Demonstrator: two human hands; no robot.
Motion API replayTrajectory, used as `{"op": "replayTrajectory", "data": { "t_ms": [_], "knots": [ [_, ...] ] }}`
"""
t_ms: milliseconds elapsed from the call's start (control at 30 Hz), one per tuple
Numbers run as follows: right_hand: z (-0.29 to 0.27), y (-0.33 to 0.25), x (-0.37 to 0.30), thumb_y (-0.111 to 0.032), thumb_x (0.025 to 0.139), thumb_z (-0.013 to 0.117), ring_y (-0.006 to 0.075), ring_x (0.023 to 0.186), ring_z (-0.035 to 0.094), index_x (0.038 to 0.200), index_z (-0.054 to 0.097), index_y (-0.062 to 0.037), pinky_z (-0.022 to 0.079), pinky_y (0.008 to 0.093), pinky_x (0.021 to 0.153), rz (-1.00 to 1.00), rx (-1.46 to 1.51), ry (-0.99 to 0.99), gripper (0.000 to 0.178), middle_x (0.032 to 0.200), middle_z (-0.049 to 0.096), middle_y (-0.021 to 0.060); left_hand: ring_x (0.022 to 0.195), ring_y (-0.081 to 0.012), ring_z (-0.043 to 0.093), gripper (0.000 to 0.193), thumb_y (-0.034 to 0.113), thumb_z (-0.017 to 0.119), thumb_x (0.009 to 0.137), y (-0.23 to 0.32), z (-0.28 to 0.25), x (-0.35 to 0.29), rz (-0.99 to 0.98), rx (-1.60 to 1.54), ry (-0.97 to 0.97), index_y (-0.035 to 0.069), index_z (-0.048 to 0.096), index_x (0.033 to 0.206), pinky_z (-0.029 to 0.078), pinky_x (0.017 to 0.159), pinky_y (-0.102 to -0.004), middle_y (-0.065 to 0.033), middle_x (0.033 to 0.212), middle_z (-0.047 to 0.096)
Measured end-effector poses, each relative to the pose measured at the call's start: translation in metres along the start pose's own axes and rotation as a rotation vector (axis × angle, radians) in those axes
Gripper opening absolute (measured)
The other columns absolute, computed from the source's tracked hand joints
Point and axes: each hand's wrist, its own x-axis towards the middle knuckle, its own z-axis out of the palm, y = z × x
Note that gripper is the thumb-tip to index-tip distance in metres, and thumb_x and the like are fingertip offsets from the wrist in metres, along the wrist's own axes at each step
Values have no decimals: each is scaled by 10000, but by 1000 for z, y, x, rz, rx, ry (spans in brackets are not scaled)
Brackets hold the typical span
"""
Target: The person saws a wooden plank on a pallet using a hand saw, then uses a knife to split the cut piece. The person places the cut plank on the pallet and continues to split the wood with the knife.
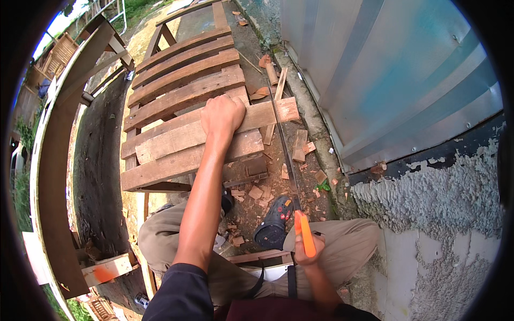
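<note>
The plank (172, 141) near the near edge of the slatted bench (184, 79) is bare, matt wood; the bench's slats look rough and weathered. Off its right edge, the saw (289, 168) pairs a metal blade with a smooth, plastic-looking handle (305, 235). The ribbed sheet (396, 69) is shiny metal, the wall (428, 198) coarse plaster.

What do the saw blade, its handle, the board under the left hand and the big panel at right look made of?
Blade: likely steel; thin, straight, dark grey.
Handle: probably plastic; smooth, solid orange.
Board: bare wood; visible grain, paler end.
Panel: apparently sheet metal; bluish-grey sheen, ridges, fastener heads. Coating unclear.
</note>
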Motion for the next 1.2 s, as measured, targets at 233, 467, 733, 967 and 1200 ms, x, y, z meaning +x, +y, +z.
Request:
{"op": "replayTrajectory", "data": {
  "t_ms": [233,467,733,967,1200],
  "knots": [
    [24,7,73,-63,837,593,208,498,579,683,601,17,453,360,516,41,90,146,174,561,574,99,1023,-447,678,499,320,414,922,12,5,1,-27,-7,25,-37,749,1017,513,930,-502,-303,1024,705],
    [47,-4,115,-60,837,617,250,472,569,735,605,8,443,359,491,-46,197,135,123,567,538,114,1048,-435,676,506,325,424,916,7,2,5,-12,18,2,-36,744,1068,516,943,-485,-290,1058,709],
    [-16,-19,5,-32,753,610,285,529,651,700,614,-1,539,355,551,129,115,24,63,643,626,119,1047,-428,676,498,314,414,923,11,2,-2,-39,34,7,-34,745,1057,515,935,-487,-291,1056,707],
    [54,-18,168,-83,834,652,254,482,599,758,642,13,455,352,489,-48,229,155,123,572,567,130,1038,-450,673,491,306,419,921,14,2,1,25,22,35,-35,748,1049,512,941,-496,-303,1067,700],
    [-24,-5,-44,-44,754,623,295,530,650,742,629,6,546,368,544,12,38,-4,53,637,613,127,1013,-442,684,480,308,435,908,7,3,-2,-34,11,42,-23,753,1048,523,926,-499,-291,1045,709]
  ]
}}
